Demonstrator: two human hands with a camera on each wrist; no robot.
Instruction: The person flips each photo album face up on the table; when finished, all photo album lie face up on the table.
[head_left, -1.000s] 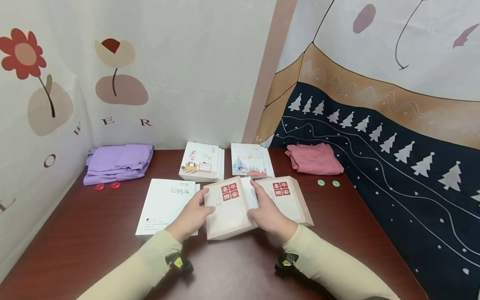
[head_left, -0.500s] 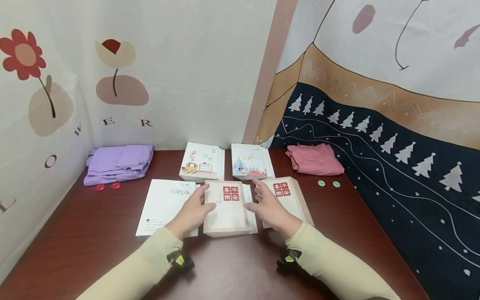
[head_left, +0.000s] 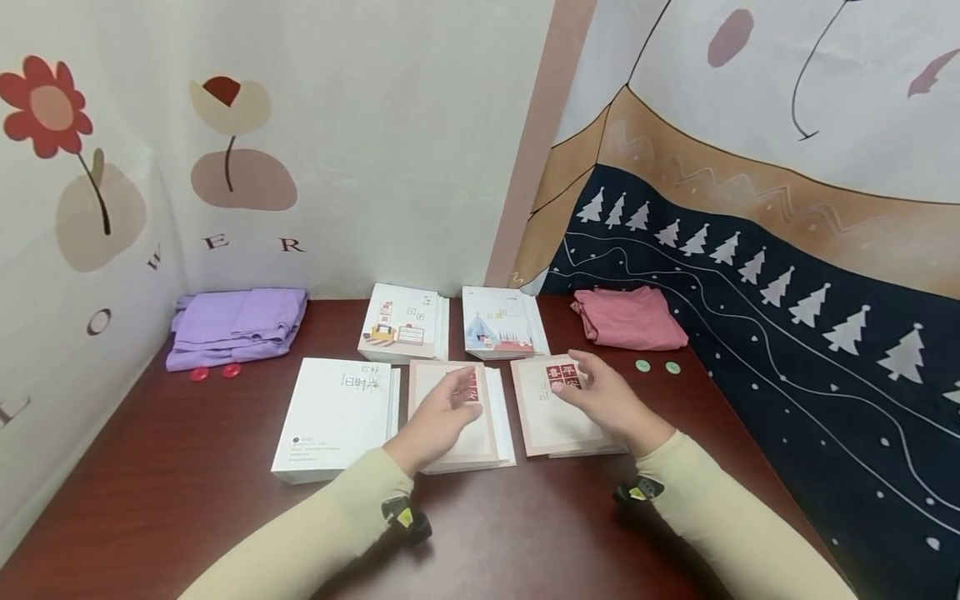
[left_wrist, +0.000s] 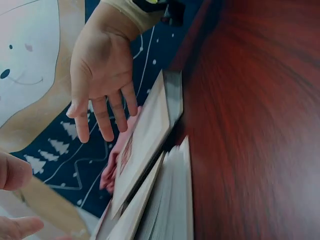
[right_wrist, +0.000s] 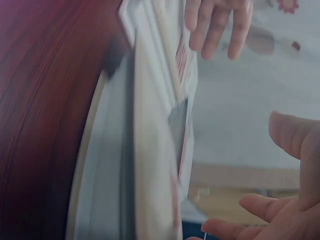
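Note:
Two cream books with red square characters lie side by side on the dark red table. Over the middle cream book hovers my left hand, thumb and fingers spread apart and holding nothing. My right hand is above the right-hand cream book, partly covering its red print. In the left wrist view the right hand shows its palm, fingers straight, apart from the book. The right wrist view is blurred; there the near book's pale cover stands out from a greyish page block.
A white book lies at the left. Two illustrated books stand behind. Folded purple cloth and pink cloth sit at the back corners, with red buttons and green buttons before them. Printed curtains enclose the table.
The middle cream book, earlier tilted between both hands, was set flat and let go. Both hands then moved right. The right-hand book's cover now reaches further left.

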